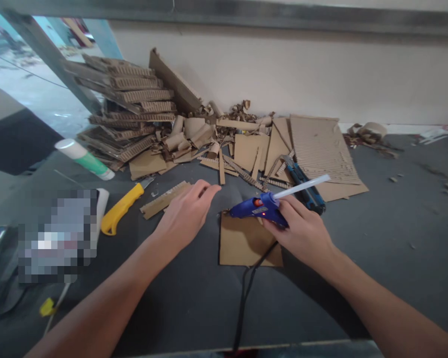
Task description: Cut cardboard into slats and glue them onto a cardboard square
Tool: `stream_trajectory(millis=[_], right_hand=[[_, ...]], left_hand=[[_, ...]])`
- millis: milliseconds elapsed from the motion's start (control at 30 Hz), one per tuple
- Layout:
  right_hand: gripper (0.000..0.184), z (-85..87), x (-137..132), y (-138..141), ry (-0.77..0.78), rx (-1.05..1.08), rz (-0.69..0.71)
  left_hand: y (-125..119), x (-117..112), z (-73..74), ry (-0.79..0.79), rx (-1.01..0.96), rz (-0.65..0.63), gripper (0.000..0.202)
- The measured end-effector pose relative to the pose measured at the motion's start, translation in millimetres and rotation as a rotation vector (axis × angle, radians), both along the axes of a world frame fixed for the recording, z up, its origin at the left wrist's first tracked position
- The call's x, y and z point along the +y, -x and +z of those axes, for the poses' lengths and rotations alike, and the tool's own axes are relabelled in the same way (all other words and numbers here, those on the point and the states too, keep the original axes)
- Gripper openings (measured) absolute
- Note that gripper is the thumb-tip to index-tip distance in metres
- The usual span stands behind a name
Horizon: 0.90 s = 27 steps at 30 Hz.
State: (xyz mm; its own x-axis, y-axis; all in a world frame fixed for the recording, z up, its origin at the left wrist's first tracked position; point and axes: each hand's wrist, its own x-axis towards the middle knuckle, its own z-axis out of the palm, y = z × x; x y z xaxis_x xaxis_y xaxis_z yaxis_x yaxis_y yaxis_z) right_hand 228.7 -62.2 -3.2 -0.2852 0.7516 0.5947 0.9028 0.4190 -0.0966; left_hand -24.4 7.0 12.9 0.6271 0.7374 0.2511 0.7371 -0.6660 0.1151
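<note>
My right hand (302,226) grips a blue glue gun (259,210) with a small red light on its side. A clear glue stick (306,186) sticks out of its back end. The nozzle points left, at the upper left corner of a square cardboard piece (239,246) lying flat on the table. My left hand (186,211) is closed, left of that corner, thumb pointing right; whatever its fingers may hold is hidden. Just beyond it lies a cardboard strip (155,205), partly covered by the hand.
A yellow utility knife (123,206), a glue stick tube (85,159) and a pixelated item (59,238) lie at left. Stacked corrugated cardboard (134,94) and scraps line the back. A blue-black cutter (302,179) lies beyond my right hand. The black cord (242,298) runs to the front edge.
</note>
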Motion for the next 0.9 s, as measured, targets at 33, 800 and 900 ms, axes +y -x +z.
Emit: stream_trajectory(millis=[33, 800, 900], right_hand=[[0.012, 0.2, 0.0, -0.1, -0.003, -0.006, -0.002], [0.018, 1.7, -0.1, -5.1, -0.027, -0.037, 0.017], [0.018, 3.8, -0.3, -4.5, -0.02, -0.038, 0.022]], left_hand=[[-0.8, -0.6, 1.3, 0.007, -0.024, -0.002, 0.036], [-7.0, -2.7, 8.8, 0.378, 0.081, 0.003, 0.056], [-6.6, -3.8, 9.7, 0.39, 0.079, 0.007, 0.054]])
